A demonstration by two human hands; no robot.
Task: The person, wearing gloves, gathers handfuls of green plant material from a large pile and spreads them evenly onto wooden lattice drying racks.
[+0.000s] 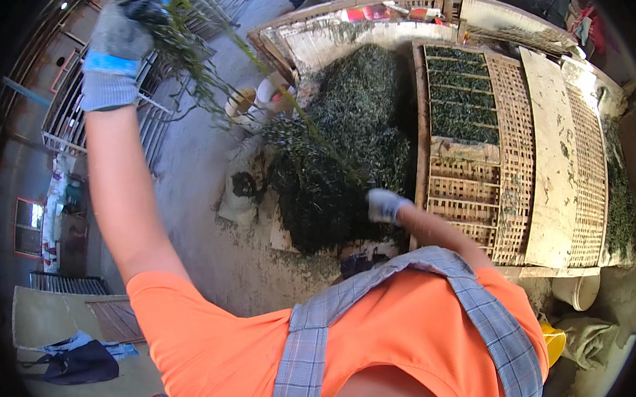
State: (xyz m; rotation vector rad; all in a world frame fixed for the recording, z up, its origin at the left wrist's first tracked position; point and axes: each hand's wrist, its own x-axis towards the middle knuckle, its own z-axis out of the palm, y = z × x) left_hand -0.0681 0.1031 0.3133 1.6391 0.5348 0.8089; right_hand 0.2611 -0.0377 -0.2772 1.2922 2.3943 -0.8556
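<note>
My left hand, in a grey knitted glove with a blue band, is raised high at the upper left. Its dark-coated fingers are wrapped round a bunch of stringy green seaweed-like strands. A yellow-green rope slants from near that bunch toward my right hand. That hand, in a pale glove, looks closed beside the pile; what it grips is hidden. Below and between both hands spreads a big heap of dark green strands, spilling over the front of a wooden-sided bin.
Right of the heap stands a slatted wooden frame with dark strands under its upper slats and a pale board across it. White buckets and a pale sack lie left of the heap. Metal racks line the far left.
</note>
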